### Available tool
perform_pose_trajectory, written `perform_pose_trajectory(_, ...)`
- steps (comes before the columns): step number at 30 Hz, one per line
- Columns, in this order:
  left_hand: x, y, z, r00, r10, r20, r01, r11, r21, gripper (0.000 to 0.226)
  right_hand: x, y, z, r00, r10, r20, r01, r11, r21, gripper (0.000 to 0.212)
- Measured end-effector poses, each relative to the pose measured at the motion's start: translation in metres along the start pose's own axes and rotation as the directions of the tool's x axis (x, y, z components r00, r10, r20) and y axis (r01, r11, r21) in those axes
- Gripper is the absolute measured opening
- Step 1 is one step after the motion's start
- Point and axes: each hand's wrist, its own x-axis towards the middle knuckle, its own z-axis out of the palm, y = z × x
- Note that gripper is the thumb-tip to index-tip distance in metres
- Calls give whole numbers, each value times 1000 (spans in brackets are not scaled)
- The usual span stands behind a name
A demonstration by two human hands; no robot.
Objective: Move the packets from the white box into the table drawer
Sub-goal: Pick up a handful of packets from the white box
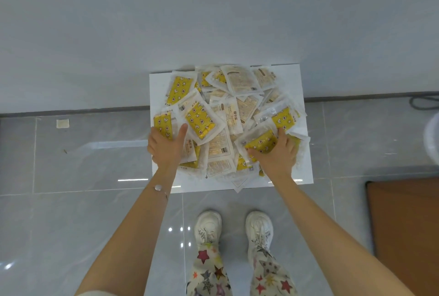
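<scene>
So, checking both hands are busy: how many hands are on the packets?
2. The left hand sits at the left edge of the packets, fingers hidden among them; the right hand grips a yellow packet on the right side.

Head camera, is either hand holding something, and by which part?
The right hand grips a yellow packet by its near edge. The left hand has fingers tucked among the packets in the white box; whether it holds one cannot be told.

We are reading "HAND WARMER" printed along a pale packet (234,115) lying just beyond and between our left hand (166,149) and right hand (276,154).
</scene>
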Motion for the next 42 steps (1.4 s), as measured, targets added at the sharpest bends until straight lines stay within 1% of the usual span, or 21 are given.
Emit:
perform_pose_trajectory(2, 2, 1, 4, 1000, -9, -2, 9, 999, 40, 104, 4, 5, 1, 999, -20, -36, 22, 997, 76, 107)
perform_pose_trajectory(4, 3, 4, 7, 999, -37, -36, 39, 998, 51, 111, 7, 7, 0, 998, -18, -56, 29, 981, 192, 97)
perform_pose_trajectory(7, 9, 5, 8, 993, -73, -89, 77, 996, 38, 105, 12, 11, -5, 997, 36, -67, -13, 947, 320, 80)
perform_pose_trajectory(8, 10, 5, 8, 993, -76, -88, 80, 996, 35, 102, 14, 12, -8, 996, 43, -74, -17, 944, 329, 76)
perform_pose_trajectory(10, 13, 4, 9, 993, -77, -88, 79, 997, 19, 98, 20, 15, -13, 994, 45, -101, -14, 957, 290, 74)
perform_pose_trajectory(13, 14, 11, 13, 991, -98, -87, 97, 995, -16, 99, 33, 18, -19, 994, 28, -102, -6, 979, 205, 81)
perform_pose_trajectory(15, 14, 16, 18, 992, -91, -87, 90, 996, -8, 100, 42, 16, -21, 998, 7, -67, 7, 980, 198, 88)
perform_pose_trajectory(19, 13, 20, 21, 996, 26, -83, -28, 999, -17, 88, 54, 9, -30, 999, -53, 10, 50, 980, 194, 106)
perform_pose_trajectory(22, 11, 16, 21, 988, 152, -40, -155, 984, -94, 79, 58, 9, -35, 997, -71, 13, 66, 971, 229, 112)
perform_pose_trajectory(25, 3, 15, 21, 971, 236, 40, -220, 946, -236, 75, 60, 11, -38, 1000, 1, -21, 4, 964, 265, 112)
perform_pose_trajectory(27, -4, 18, 22, 956, 291, 41, -261, 906, -332, 67, 61, 12, -40, 997, 59, -47, -44, 961, 275, 108)
perform_pose_trajectory(30, -16, 22, 22, 940, 338, 47, -295, 874, -386, 56, 54, 9, -41, 989, 85, -120, -57, 973, 222, 98)
perform_pose_trajectory(31, -21, 23, 22, 938, 341, 58, -290, 866, -407, 53, 51, 9, -41, 987, 89, -133, -56, 970, 235, 96)
perform_pose_trajectory(33, -28, 26, 20, 956, 281, 83, -206, 848, -487, 49, 47, 10, -41, 987, 115, -113, -70, 938, 338, 89)
perform_pose_trajectory(34, -30, 27, 19, 966, 240, 96, -155, 833, -531, 48, 45, 11, -42, 988, 129, -80, -85, 905, 416, 80)
perform_pose_trajectory(35, -32, 28, 17, 969, 226, 104, -132, 824, -551, 46, 43, 14, -43, 989, 143, -32, -109, 862, 495, 70)
perform_pose_trajectory(36, -33, 28, 16, 964, 240, 113, -144, 833, -534, 40, 40, 15, -45, 987, 157, 26, -145, 814, 562, 62)
perform_pose_trajectory(37, -34, 28, 16, 949, 291, 121, -200, 851, -485, 32, 37, 17, -47, 981, 173, 84, -188, 764, 618, 56)
perform_pose_trajectory(39, -38, 28, 17, 900, 412, 143, -328, 855, -402, 19, 31, 21, -49, 966, 199, 167, -259, 672, 694, 51)
perform_pose_trajectory(40, -40, 28, 19, 882, 447, 147, -366, 847, -386, 17, 29, 22, -49, 960, 203, 194, -279, 639, 717, 50)
perform_pose_trajectory(42, -43, 30, 23, 873, 471, 128, -402, 843, -357, 18, 22, 23, -49, 957, 189, 220, -290, 597, 748, 44)
